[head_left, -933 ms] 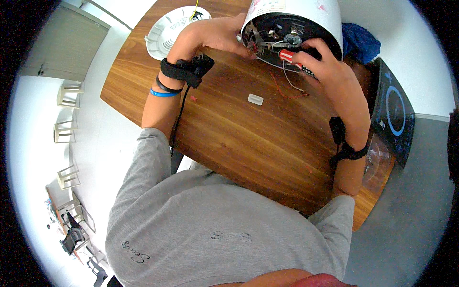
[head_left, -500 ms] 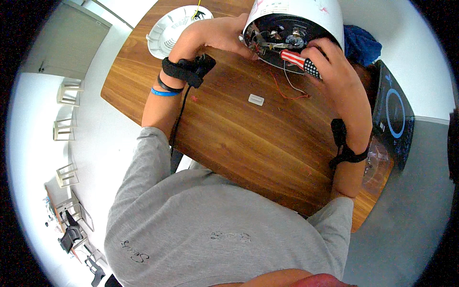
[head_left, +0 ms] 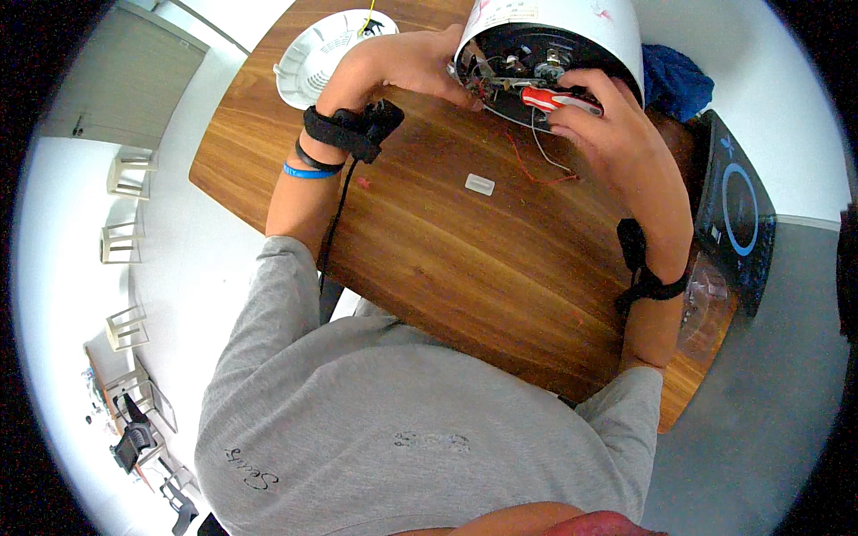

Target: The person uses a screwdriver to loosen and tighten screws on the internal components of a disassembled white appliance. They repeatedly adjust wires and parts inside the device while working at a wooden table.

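Observation:
A white cylindrical appliance (head_left: 559, 12) with pink flower prints lies on its side at the far edge of view, its open end toward me. Wires and metal parts show in the dark interior (head_left: 527, 55). My left hand (head_left: 438, 67) grips the rim on the left, its fingertips by the wires. In my right hand (head_left: 608, 116) is a screwdriver (head_left: 547, 98) with a red and white handle, its shaft pointing left into the opening; the tip is hard to make out among the wires. A loose red wire (head_left: 527, 170) and a pale one hang onto the table.
A white round vented cover (head_left: 299, 67) lies at the far left of the wooden table (head_left: 429, 241). Near the middle is a small white rectangular piece (head_left: 480, 184). To the right are a dark blue cloth (head_left: 679, 85), a black panel with a blue ring (head_left: 737, 214) and clear plastic (head_left: 706, 308).
My right hand has turned the screwdriver handle, and the fingers have shifted on it. The handle now lies flatter. My left hand and the appliance stay nearly where they were.

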`<state>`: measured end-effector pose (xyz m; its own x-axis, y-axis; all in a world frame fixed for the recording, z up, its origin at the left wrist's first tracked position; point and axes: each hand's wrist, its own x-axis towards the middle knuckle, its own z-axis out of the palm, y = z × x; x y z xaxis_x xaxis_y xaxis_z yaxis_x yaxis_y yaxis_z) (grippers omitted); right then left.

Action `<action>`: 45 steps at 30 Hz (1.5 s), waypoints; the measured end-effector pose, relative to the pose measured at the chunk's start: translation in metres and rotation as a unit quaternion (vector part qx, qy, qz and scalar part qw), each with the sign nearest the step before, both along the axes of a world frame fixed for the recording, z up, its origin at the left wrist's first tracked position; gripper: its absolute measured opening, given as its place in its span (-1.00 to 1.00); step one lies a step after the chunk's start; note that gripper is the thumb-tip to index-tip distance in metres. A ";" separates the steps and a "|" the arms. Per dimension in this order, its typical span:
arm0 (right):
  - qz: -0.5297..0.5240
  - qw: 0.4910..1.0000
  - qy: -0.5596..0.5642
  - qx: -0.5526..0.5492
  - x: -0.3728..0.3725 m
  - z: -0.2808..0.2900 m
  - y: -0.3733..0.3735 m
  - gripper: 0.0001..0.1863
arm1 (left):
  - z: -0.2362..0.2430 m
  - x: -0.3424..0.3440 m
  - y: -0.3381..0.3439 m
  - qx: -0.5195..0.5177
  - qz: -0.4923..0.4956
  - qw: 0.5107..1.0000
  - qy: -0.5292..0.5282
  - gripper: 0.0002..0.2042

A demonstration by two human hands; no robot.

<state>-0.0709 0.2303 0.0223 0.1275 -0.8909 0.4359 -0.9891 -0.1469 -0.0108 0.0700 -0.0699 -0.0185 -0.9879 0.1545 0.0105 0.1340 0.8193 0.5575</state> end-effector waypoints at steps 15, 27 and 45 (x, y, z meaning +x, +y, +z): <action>-0.074 0.989 -0.063 0.113 -0.001 -0.009 0.008 -0.59 | -0.001 0.000 0.000 0.039 0.011 0.999 -0.020 -0.11; -0.017 0.994 -0.087 0.061 0.000 -0.010 0.003 -0.62 | -0.009 0.001 -0.010 -0.012 -0.002 1.000 0.016 -0.16; -0.019 0.998 -0.043 0.029 -0.004 -0.018 0.000 -0.54 | -0.003 0.006 -0.010 -0.012 0.026 1.000 0.013 -0.37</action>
